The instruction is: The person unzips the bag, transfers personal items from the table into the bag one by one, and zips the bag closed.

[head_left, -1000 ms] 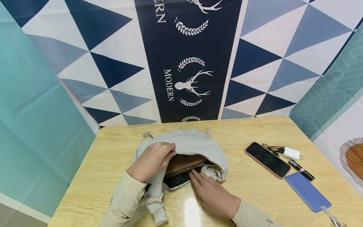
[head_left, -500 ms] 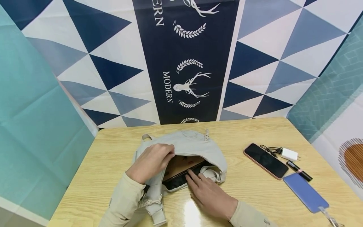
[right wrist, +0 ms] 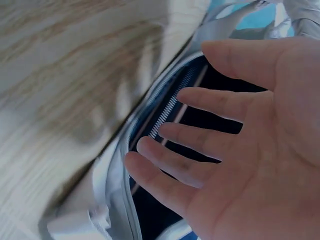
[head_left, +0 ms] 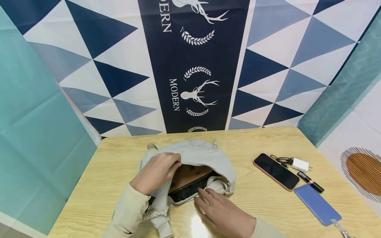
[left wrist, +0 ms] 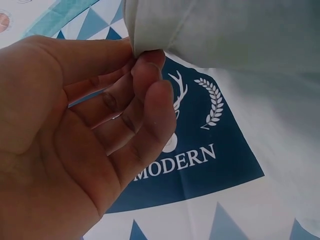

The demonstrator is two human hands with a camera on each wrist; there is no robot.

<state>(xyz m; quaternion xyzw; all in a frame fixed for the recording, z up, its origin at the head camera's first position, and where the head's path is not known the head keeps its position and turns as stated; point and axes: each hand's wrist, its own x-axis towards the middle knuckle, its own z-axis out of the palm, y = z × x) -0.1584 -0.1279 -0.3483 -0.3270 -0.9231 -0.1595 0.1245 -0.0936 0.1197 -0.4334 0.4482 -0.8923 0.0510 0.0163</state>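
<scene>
A pale grey bag lies on the table with its mouth towards me. My left hand pinches the upper edge of the mouth and holds it raised; the left wrist view shows the bag's fabric between thumb and fingers. Inside the bag lies a flat brown item with a dark edge, partly hidden by the bag. At the lower rim of the mouth is my right hand, its fingers spread and holding nothing. In the right wrist view these fingers extend over the opening, across a zip.
To the right on the table lie a black-screened phone, a white charger plug with a black cable, a dark tube and a blue card-like item with a strap. The bag's strap hangs towards the front.
My right hand has drawn back from the brown item to the bag's lower rim. More of the brown face now shows inside. My left hand keeps its pinch, and the view has shifted slightly.
</scene>
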